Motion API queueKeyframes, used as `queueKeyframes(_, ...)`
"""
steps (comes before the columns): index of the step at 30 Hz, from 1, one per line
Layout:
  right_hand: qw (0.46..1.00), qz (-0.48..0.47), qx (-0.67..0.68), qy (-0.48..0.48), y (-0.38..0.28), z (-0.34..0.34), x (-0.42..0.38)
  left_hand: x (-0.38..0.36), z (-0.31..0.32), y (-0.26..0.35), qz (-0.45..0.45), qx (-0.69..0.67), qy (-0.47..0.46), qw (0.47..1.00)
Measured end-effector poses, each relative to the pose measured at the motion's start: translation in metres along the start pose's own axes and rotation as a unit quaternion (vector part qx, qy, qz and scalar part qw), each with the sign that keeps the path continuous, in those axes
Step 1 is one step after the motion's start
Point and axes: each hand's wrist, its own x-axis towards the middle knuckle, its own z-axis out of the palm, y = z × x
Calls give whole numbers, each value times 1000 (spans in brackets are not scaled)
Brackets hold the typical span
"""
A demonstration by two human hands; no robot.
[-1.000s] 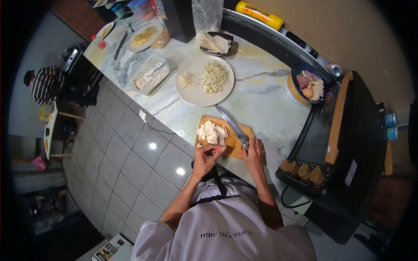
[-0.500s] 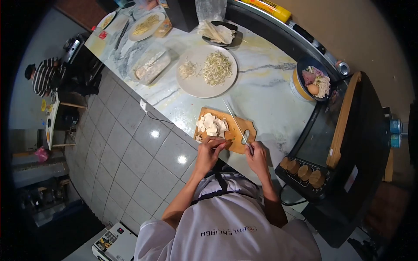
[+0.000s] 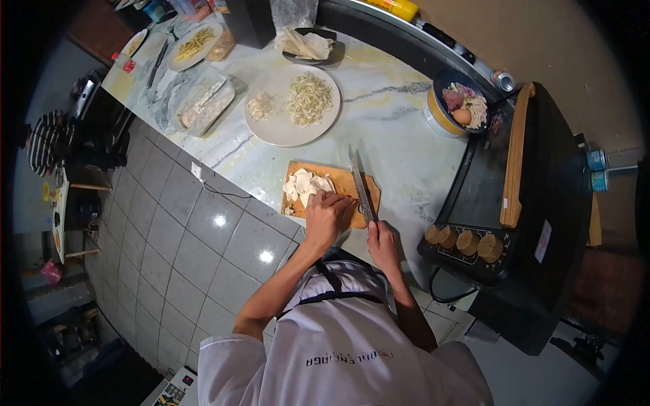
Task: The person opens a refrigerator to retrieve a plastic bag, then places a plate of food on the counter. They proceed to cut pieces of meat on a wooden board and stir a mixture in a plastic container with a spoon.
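Observation:
A wooden cutting board (image 3: 347,183) lies at the counter's near edge. Pale, flat cut pieces (image 3: 302,184) are heaped on its left part. My left hand (image 3: 326,213) rests on the board at the heap's lower right, fingers bent and pressed together; what lies under the fingertips is too small to name. My right hand (image 3: 382,242) is closed round the handle of a knife (image 3: 362,189). The blade points away from me over the board's right part, just right of my left fingertips. Beyond the board stands a plate (image 3: 275,132) with bean sprouts (image 3: 309,99).
A clear container (image 3: 206,105) and a plate of yellow strips (image 3: 194,44) stand left. Behind is a dark dish (image 3: 318,49). A bowl (image 3: 464,101) with an egg and meat stands right, near a black griddle (image 3: 474,183). A person (image 3: 51,143) is far left.
The view has shifted, so the counter items appear further left. The knife blade now shows its broad side, and my left fingers lie flatter over the board.

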Motion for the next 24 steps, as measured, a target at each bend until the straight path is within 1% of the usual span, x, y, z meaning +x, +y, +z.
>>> queueKeyframes(4, 1000, -1, 12, 8, -3, 4, 3, -1, 12, -9, 0, 27, -38, 999)
queueKeyframes(6, 995, 76, 29, -57, -13, 0, 5, -4, 13, -9, 6, 59, -34, 998)
queueKeyframes(9, 994, 82, 28, -63, -18, 1, 7, -4, 5, -7, 1, 76, -62, 995)
queueKeyframes(13, 993, 88, 34, -65, -23, 1, 9, -6, 9, -13, 10, 70, -56, 996)
queueKeyframes(15, 994, 86, -6, -64, -25, 1, 10, -6, 7, -13, 4, 63, -69, 996)
queueKeyframes(18, 993, 90, -25, -75, -28, -1, 13, -5, 5, -14, 9, 73, -87, 993)
queueKeyframes(21, 992, 93, -29, -74, -24, -1, 15, -5, 4, -12, 18, 79, -88, 993)
queueKeyframes(24, 993, 91, -14, -69, -25, -3, 19, -9, 8, -12, 5, 77, -95, 992)
